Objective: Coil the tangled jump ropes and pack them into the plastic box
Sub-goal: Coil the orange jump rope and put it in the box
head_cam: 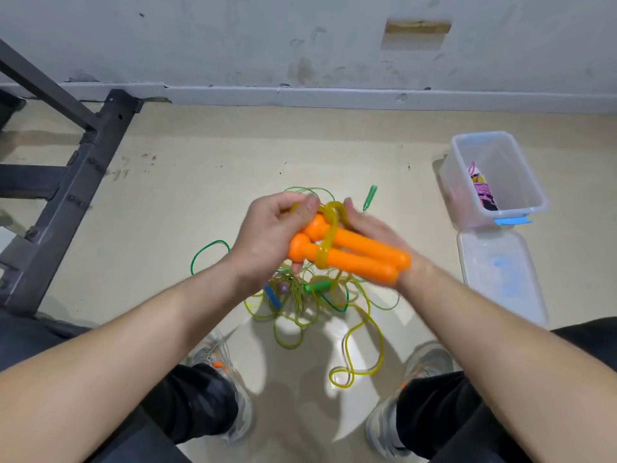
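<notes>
Two orange jump rope handles (362,253) lie side by side in my hands, with a yellow cord (329,235) looped around them. My left hand (267,235) pinches the cord at the knob ends. My right hand (377,228) supports the handles from behind. The yellow cord trails down to the floor (359,335). Below my hands lies a tangle of green and yellow ropes (300,295) with a green handle (319,287) and a blue handle (272,295). The clear plastic box (521,182) stands open at the right, with a pink coiled rope (484,192) inside.
The box's clear lid (500,275) lies flat on the floor in front of the box. Another green handle (370,197) lies beyond my hands. A dark metal frame (73,182) stands at the left by the wall. My shoes (400,419) are at the bottom.
</notes>
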Available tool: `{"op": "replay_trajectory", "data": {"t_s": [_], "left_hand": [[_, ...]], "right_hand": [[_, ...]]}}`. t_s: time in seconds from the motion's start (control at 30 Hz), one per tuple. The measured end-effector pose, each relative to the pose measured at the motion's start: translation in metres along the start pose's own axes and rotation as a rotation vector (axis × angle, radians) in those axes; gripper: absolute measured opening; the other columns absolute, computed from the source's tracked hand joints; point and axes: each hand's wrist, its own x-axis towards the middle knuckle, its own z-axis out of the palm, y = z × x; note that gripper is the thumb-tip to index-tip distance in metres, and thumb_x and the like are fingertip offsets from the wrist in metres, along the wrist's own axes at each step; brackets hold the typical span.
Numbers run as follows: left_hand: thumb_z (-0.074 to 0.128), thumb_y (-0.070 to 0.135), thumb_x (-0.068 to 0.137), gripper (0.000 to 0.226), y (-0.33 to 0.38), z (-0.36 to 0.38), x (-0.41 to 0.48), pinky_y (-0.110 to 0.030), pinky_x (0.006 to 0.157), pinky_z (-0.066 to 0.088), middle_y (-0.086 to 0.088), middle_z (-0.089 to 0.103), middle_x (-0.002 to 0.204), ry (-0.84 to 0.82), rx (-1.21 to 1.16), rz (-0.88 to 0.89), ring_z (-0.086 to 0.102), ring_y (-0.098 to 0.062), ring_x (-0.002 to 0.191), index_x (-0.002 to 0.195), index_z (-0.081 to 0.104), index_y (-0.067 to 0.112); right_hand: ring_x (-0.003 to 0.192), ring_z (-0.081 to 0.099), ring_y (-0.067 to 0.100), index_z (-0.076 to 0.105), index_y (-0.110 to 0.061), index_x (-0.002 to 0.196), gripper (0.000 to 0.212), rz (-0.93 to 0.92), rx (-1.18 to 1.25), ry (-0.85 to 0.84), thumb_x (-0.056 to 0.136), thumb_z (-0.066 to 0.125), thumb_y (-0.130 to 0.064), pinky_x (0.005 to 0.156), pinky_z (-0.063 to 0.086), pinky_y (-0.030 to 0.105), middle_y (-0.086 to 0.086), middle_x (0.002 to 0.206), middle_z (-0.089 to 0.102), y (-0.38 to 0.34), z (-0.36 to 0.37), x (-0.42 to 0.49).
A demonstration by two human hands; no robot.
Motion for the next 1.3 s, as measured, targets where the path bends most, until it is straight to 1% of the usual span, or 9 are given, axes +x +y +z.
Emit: {"op": "replay_trajectory", "data": {"t_s": [0.13,0.27,0.53,0.67,0.83,0.93,1.03,1.13,1.3], "left_hand": [[0.058,0.026,0.101,0.026,-0.003,-0.018,0.025,-0.020,0.032,0.035,-0.007,0.059,0.063,0.338,-0.074,-0.024,0.051,-0.017,0.039,0.085,0.063,0.007],[0.066,0.039,0.094,0.018,-0.019,-0.043,0.043,-0.041,0.047,0.052,0.009,0.064,0.069,0.537,0.360,0.123,0.060,-0.025,0.053,0.082,0.068,0.025],[0.068,0.026,0.093,0.006,-0.037,-0.023,0.026,-0.017,0.073,0.044,0.012,0.067,0.085,0.304,0.769,0.334,0.059,-0.004,0.079,0.090,0.069,0.021],[0.070,0.029,0.094,0.008,-0.036,-0.015,0.017,-0.026,0.054,0.049,0.009,0.068,0.078,0.210,0.516,0.129,0.064,-0.010,0.059,0.086,0.068,0.029],[0.062,0.019,0.099,0.016,-0.009,-0.004,0.012,-0.024,0.031,0.038,-0.001,0.064,0.061,0.085,0.146,0.035,0.051,-0.021,0.034,0.087,0.065,0.009],[0.058,0.021,0.101,0.022,-0.005,-0.005,0.012,-0.021,0.032,0.035,-0.003,0.060,0.057,0.102,-0.030,-0.024,0.048,-0.020,0.036,0.085,0.063,0.006],[0.059,0.026,0.101,0.025,-0.005,-0.008,0.019,-0.021,0.033,0.034,-0.004,0.060,0.062,0.256,-0.085,-0.058,0.048,-0.020,0.039,0.089,0.064,0.005],[0.064,0.029,0.099,0.019,-0.013,-0.017,0.026,-0.024,0.036,0.039,-0.006,0.062,0.071,0.426,0.142,0.049,0.057,-0.025,0.047,0.090,0.066,0.013],[0.067,0.027,0.093,0.010,-0.028,-0.038,0.032,-0.031,0.075,0.049,0.010,0.068,0.085,0.449,0.702,0.332,0.062,-0.013,0.080,0.090,0.070,0.018]], "right_hand": [[0.044,0.023,0.007,0.050,-0.018,0.083,0.027,0.063,0.090,0.196,0.105,0.045,-0.034,0.050,0.019,0.026,-0.008,0.054,0.030,0.041,0.038,-0.006],[0.051,0.038,0.008,0.062,-0.020,0.084,0.035,-0.153,-0.537,0.378,0.108,0.039,-0.031,0.053,0.029,0.023,-0.013,0.052,0.045,0.049,0.058,-0.024],[0.068,0.046,0.023,0.065,-0.022,0.081,0.029,-0.346,-1.713,0.093,0.097,0.051,-0.042,0.061,0.041,0.036,0.000,0.070,0.059,-0.033,0.041,-0.030],[0.055,0.043,0.006,0.068,-0.024,0.071,0.025,-0.437,-1.215,0.174,0.073,0.086,-0.041,0.056,0.037,0.028,-0.007,0.061,0.058,-0.050,0.003,-0.023],[0.049,0.050,0.007,0.069,-0.022,0.066,0.035,-0.271,-0.352,0.072,0.061,0.091,-0.050,0.047,0.038,0.021,0.000,0.060,0.060,-0.028,-0.008,-0.017],[0.057,0.053,0.011,0.067,-0.022,0.079,0.039,-0.177,0.007,0.094,0.076,0.072,-0.061,0.051,0.041,0.020,0.001,0.068,0.061,-0.006,0.015,-0.015],[0.049,0.035,0.011,0.053,-0.016,0.081,0.027,-0.066,0.137,0.253,0.105,0.045,-0.026,0.053,0.031,0.027,-0.002,0.055,0.044,0.022,0.034,-0.013],[0.047,0.040,0.021,0.055,-0.011,0.079,0.033,-0.081,-0.285,0.405,0.105,0.037,-0.019,0.057,0.036,0.035,0.002,0.053,0.044,0.042,0.046,-0.020],[0.090,0.060,0.035,0.057,-0.018,0.102,0.025,-0.148,-1.625,0.270,0.102,0.043,-0.039,0.067,0.038,0.037,0.009,0.093,0.063,0.005,0.072,-0.039]]}}
